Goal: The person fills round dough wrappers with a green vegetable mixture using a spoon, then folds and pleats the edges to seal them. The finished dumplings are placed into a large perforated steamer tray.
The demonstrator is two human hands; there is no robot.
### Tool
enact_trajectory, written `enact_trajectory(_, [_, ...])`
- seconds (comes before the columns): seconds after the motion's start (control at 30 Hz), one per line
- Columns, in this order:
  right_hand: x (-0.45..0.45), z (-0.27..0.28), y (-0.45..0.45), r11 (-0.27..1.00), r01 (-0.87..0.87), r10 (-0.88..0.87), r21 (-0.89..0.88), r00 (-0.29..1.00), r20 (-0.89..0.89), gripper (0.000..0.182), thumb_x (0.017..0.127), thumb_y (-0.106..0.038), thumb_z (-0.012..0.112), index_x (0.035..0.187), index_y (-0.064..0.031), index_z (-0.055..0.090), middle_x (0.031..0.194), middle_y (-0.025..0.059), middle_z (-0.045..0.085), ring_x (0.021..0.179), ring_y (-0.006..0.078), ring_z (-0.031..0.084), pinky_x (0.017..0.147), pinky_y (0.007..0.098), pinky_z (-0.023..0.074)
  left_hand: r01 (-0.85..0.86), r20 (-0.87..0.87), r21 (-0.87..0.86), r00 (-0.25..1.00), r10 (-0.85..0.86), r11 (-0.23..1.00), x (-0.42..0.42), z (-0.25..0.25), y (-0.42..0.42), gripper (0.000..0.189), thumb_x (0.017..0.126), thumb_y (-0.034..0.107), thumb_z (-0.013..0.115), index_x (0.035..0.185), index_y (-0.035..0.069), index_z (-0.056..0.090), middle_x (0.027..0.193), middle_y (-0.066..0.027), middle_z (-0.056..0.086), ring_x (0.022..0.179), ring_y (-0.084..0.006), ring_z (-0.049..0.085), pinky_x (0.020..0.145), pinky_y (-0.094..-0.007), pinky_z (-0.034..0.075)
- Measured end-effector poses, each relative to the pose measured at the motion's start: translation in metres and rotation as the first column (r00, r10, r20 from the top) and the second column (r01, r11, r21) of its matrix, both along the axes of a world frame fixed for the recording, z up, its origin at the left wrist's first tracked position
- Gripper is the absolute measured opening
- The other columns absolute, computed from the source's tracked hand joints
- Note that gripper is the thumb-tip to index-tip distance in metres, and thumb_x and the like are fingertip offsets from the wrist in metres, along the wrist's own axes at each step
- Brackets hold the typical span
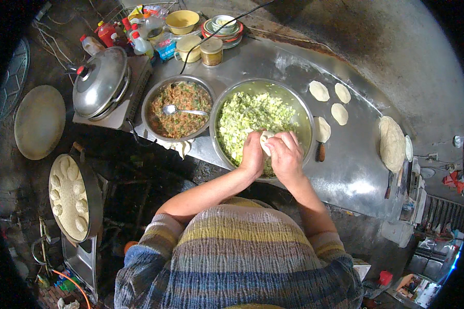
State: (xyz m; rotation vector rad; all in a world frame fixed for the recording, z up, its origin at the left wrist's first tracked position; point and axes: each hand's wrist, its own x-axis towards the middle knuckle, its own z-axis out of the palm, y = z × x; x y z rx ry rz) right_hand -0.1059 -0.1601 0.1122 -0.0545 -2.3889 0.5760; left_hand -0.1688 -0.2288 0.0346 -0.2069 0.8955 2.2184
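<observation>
Over the near side of a large steel bowl (305, 112), my left hand (252, 151) and my right hand (284, 152) come together around one piece of dough (266, 143). The right fingers pinch its upper edge, while the left palm and fingers cup its side. Much of the dough is hidden by my hands. Chopped green vegetable (251, 112) fills much of the bowl beneath. Left of it stands a smaller steel bowl (149, 127) of reddish-brown filling (178, 123), with a metal spoon (185, 112) lying on top. Flat dough rounds (319, 91) lie on the steel table to the right.
A wooden handle (320, 152) shows beside the nearest round. Farther right lies a large dough lump (391, 145). A lidded pan (104, 83) sits at left, behind a steamer tray (70, 222) with several pleated buns. Jars, bottles and stacked bowls (222, 29) line the back.
</observation>
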Motion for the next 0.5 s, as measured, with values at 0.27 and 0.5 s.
enact_trajectory(0.27, [-0.003,0.008,0.022,0.925,-0.149,0.209,-0.349,0.968,0.140,0.008,0.073,-0.007,0.067,0.077,-0.0025,0.062,0.077,0.0088,0.057,0.074,0.0265,0.057,0.065,0.0358,0.0473,0.382,-0.144,-0.270,0.892,-0.429,0.884,-0.023,0.015,-0.020,0.020,0.089,0.020,0.042,0.092,0.005,0.055,0.083,-0.0055,0.058,0.073,-0.0169,0.058,0.063,-0.0319,0.047])
enact_trajectory(0.5, [-0.010,0.004,0.016,0.991,-0.021,0.025,-0.134,0.999,0.025,0.006,0.073,-0.006,0.067,0.077,-0.0022,0.063,0.077,0.0086,0.058,0.072,0.0263,0.057,0.064,0.0365,0.0484,-0.067,-0.061,-0.198,0.997,0.056,0.978,-0.002,0.014,-0.001,0.029,0.092,0.026,0.043,0.107,0.003,0.052,0.092,-0.0070,0.057,0.082,-0.0160,0.056,0.070,-0.0296,0.047])
